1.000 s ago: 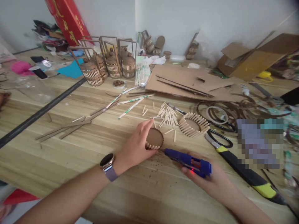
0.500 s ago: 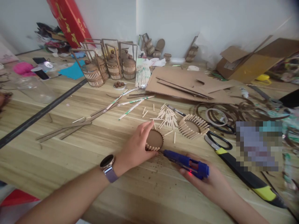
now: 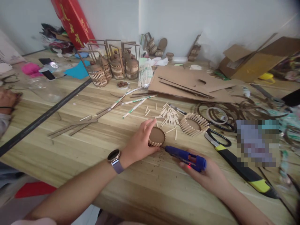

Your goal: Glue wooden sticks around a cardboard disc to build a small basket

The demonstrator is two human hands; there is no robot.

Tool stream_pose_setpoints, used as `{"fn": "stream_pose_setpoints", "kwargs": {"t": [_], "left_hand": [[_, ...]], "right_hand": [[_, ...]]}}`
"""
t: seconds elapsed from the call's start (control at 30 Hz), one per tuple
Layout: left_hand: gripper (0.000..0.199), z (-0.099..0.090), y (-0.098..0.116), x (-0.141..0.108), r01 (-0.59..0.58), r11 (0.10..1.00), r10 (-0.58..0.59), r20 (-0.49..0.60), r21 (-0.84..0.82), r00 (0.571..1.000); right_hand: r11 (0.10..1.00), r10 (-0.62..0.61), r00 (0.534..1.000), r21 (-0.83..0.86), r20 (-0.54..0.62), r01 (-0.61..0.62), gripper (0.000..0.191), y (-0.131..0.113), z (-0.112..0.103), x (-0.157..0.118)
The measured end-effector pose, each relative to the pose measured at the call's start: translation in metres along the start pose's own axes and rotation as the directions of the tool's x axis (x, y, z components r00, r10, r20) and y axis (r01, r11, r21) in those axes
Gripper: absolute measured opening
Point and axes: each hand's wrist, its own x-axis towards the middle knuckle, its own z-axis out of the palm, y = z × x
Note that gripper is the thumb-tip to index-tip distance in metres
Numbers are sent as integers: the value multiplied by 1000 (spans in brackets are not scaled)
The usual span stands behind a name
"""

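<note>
My left hand [image 3: 142,141] grips the left edge of a round brown cardboard piece [image 3: 157,136] with a ridged rim, fingers at its far side and thumb at its near side. Short pale sticks stand along the near rim. In my right hand [image 3: 208,175] is a blue glue gun [image 3: 187,158] with a red light; its nozzle points left at the rim near my left thumb. Behind the round piece lies a pile of short sticks [image 3: 170,115]. A ring of sticks around a brown disc [image 3: 194,125] sits to the right of the pile.
Large scissors [image 3: 243,170] lie at the right, by coiled brown strips. A cardboard sheet [image 3: 185,82], small lidded baskets [image 3: 117,67] and a bowl of brown balls [image 3: 122,84] stand farther back. Another person's hand [image 3: 8,98] is at the far left.
The view has shifted left a little, so more of the other person's hand shows. Both my hands keep their holds, with the nozzle still at the near rim.
</note>
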Motion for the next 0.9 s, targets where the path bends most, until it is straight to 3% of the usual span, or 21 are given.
{"fn": "stream_pose_setpoints", "kwargs": {"t": [0.9], "left_hand": [[114, 1, -2, -1, -16, 1000, 16, -15, 5, 1000]], "right_hand": [[999, -44, 999, -5, -24, 44, 22, 3, 2, 0]]}}
